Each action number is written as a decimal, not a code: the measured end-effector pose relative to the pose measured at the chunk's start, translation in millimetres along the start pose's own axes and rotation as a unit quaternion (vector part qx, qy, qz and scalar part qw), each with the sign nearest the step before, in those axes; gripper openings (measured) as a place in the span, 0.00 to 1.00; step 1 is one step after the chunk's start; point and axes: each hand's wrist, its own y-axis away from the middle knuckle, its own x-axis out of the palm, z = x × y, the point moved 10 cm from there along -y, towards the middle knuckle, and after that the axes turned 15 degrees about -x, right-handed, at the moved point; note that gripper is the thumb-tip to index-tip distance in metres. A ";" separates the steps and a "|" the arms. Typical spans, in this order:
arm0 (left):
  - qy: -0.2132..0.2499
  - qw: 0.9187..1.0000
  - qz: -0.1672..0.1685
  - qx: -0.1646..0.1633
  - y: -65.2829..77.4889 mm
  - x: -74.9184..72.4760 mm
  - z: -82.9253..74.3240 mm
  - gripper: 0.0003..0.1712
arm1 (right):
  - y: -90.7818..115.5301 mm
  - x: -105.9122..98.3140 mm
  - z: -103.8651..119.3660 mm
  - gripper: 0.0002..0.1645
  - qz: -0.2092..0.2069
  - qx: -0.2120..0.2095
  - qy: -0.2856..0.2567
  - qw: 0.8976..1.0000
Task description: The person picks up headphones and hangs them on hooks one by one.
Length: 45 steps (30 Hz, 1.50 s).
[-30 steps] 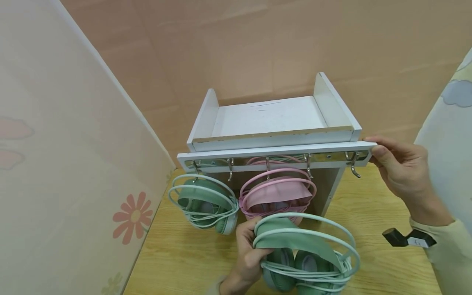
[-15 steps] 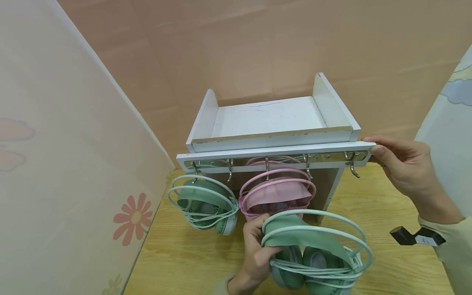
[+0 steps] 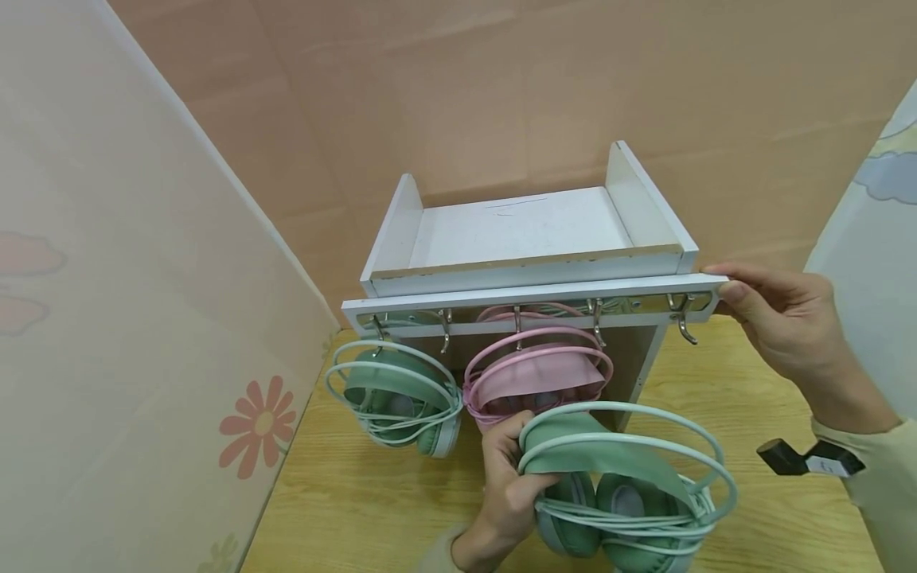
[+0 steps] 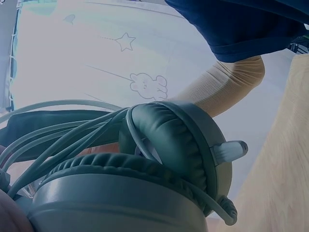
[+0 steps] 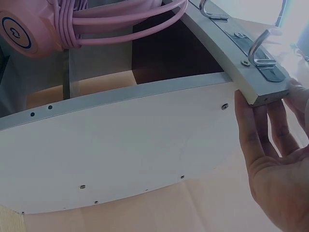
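My left hand (image 3: 505, 485) grips a pair of green headphones (image 3: 609, 455) by one side of the headband, low in front of the rack; its cable is wound round the ear cups, which fill the left wrist view. My right hand (image 3: 784, 326) holds the right end of the white hook rail (image 3: 537, 293) between thumb and fingers. From the rail's left hook hangs another pair of green headphones (image 3: 401, 390). Pink headphones (image 3: 540, 370) hang at the middle hook, partly hidden below by my left hand. At the rail's right end, a metal hook (image 3: 685, 318) bears nothing.
The rail runs along the front of a white shelf unit (image 3: 523, 227) on a wood-grain table (image 3: 358, 501). A flower-patterned panel (image 3: 179, 278) rises at the left, and a cloud-patterned one (image 3: 874, 223) stands at the right. Brown covering (image 3: 501, 87) lies behind the unit.
My left hand has shifted right and slightly upward with the green headphones. My right hand stays at the end of the rail, and the hanging headphones have not moved.
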 end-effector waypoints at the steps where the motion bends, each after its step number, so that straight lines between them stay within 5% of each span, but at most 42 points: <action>1: 0.000 1.000 0.000 0.000 -0.4 0.0 -0.2 0.11 | 0.2 0.0 -0.2 0.16 0.000 0.000 -0.001 1.000; 45: -0.046 0.998 -0.024 0.020 -23.9 17.6 -4.1 0.11 | 3.0 -7.8 -2.7 0.16 -0.018 -0.002 0.023 1.000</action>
